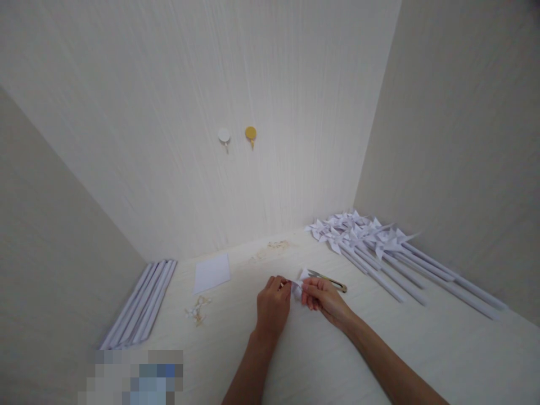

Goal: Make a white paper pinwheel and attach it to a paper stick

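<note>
Partway through, by the look of it. Done, as far as shows: a heap of white pinwheels (pixel 356 230) at back right, overlapping, on long sticks (pixel 392 273) slanting toward the near right — too tangled to count. Probably left to do: at far left, a row of tubes (pixel 141 301) lying side by side, with no vanes in sight, plus a flat sheet (pixel 212 273), seemingly unfolded.

In between, and in hand: one small paper (pixel 297 292), folded or twisted, low in the middle, over the surface. Both hands close together, left hand (pixel 273 301) and right hand (pixel 323 298) pinching it by the fingertips. Mostly hidden by fingers; cannot tell how near to a finished shape. Not visibly joined to any tube. Just beyond the right hand, lying down, a slim tool (pixel 331 279) with yellow on it — perhaps a cutter, hard to say.

Beneath everything, a pale, faintly grained surface (pixel 236 332), running back to a light, streaked wall (pixel 295 112) with a white hook (pixel 224 135) and a yellow hook (pixel 251 133). Greyer walls to either side. Near the sheet, loose white and tan bits (pixel 198 313); by the foot of the back wall, pale crumbs (pixel 277 245), too small to name. At lower left, a pixelated patch (pixel 145 382), unreadable.
</note>
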{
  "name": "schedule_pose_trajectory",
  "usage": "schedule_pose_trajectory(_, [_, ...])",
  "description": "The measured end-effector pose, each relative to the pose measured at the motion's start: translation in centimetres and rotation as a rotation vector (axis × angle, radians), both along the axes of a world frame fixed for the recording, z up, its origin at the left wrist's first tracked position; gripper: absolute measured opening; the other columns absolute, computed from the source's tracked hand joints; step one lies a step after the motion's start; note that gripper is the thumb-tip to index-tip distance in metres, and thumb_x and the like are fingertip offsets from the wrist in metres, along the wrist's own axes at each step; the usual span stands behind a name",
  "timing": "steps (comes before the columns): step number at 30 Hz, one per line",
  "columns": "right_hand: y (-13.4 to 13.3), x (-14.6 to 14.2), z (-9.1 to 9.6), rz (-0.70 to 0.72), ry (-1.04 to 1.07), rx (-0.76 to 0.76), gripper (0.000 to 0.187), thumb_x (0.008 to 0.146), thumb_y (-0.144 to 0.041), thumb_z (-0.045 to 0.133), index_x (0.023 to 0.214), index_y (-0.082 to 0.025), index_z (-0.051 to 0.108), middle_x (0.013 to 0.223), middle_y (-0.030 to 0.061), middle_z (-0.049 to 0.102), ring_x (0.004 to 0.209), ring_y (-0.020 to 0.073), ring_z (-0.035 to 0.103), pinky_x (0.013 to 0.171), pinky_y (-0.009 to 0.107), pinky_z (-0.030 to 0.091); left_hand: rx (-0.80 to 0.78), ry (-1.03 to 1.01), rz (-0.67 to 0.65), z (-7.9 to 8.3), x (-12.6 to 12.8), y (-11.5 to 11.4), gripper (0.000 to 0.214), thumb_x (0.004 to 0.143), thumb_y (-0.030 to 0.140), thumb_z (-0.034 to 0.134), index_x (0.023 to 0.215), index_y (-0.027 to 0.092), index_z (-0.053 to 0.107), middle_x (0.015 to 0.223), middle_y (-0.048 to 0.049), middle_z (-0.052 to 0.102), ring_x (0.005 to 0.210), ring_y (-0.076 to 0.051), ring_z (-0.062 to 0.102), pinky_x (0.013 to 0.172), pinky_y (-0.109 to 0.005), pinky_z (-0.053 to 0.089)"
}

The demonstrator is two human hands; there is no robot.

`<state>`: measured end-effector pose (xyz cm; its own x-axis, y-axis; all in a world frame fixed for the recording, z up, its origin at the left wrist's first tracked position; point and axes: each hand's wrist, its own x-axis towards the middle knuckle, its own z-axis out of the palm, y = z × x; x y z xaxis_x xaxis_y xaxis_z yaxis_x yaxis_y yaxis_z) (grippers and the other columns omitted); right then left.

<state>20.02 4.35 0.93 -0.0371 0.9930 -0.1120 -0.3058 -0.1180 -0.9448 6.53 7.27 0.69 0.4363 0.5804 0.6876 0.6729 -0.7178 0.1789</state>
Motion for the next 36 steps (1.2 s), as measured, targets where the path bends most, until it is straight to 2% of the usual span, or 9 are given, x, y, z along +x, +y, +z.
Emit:
schedule_pose_trajectory(5, [-0.01,-0.07,-0.22,0.016,-0.046,0.015,0.025,0.060,-0.036,0.059,0.059,-0.012,0.051,0.041,-0.0022,0.056,0.028,0.0031,0.040,0.028,0.014,0.022,0.066,0.063,-0.010,-0.13,0.12,-0.01,0.014,0.073,0.014,0.049,0.063,0.018,0.057,0.060,-0.0002,0.051,0.061,-0.011,0.045,0.050,-0.019,0.035])
schedule_pose_trajectory(13, [-0.10,-0.04,-0.13,0.016,-0.073,0.018,0.024,0.061,-0.036,0.057,0.059,-0.013,0.052,0.041,-0.0028,0.055,0.029,0.0038,0.040,0.030,0.015,0.022,0.101,0.168,-0.068,0.18,-0.47,0.09,0.013,0.076,0.017,0.046,0.068,0.018,0.057,0.059,-0.0004,0.050,0.058,-0.011,0.043,0.049,-0.020,0.033])
schedule_pose_trajectory(20, [-0.06,-0.14,-0.13,0.012,-0.079,0.016,0.026,0.061,-0.037,0.058,0.057,-0.013,0.050,0.041,-0.0024,0.055,0.029,0.0034,0.040,0.030,0.015,0.022,0.099,0.132,0.009,-0.37,0.03,0.23,0.020,0.072,0.012,0.048,0.053,0.016,0.052,0.055,-0.0005,0.048,0.056,-0.011,0.042,0.047,-0.020,0.031])
schedule_pose_trajectory(30, [0.13,0.02,-0.77,0.011,-0.124,0.040,0.026,0.063,-0.038,0.056,0.061,-0.013,0.051,0.043,-0.0028,0.056,0.030,0.0045,0.041,0.031,0.016,0.024,0.133,0.136,-0.072,-0.23,-0.28,0.30,0.018,0.076,0.015,0.045,0.061,0.016,0.055,0.058,-0.0002,0.048,0.057,-0.010,0.041,0.048,-0.020,0.031])
schedule_pose_trajectory(36, [0.00,-0.28,-0.42,0.015,-0.223,0.068,0.027,0.063,-0.041,0.054,0.059,-0.015,0.049,0.040,-0.0036,0.055,0.028,0.0052,0.041,0.029,0.016,0.025,0.121,0.188,-0.105,-0.08,-0.41,0.20,0.020,0.076,0.015,0.046,0.057,0.016,0.053,0.058,0.0001,0.046,0.059,-0.011,0.040,0.048,-0.021,0.030])
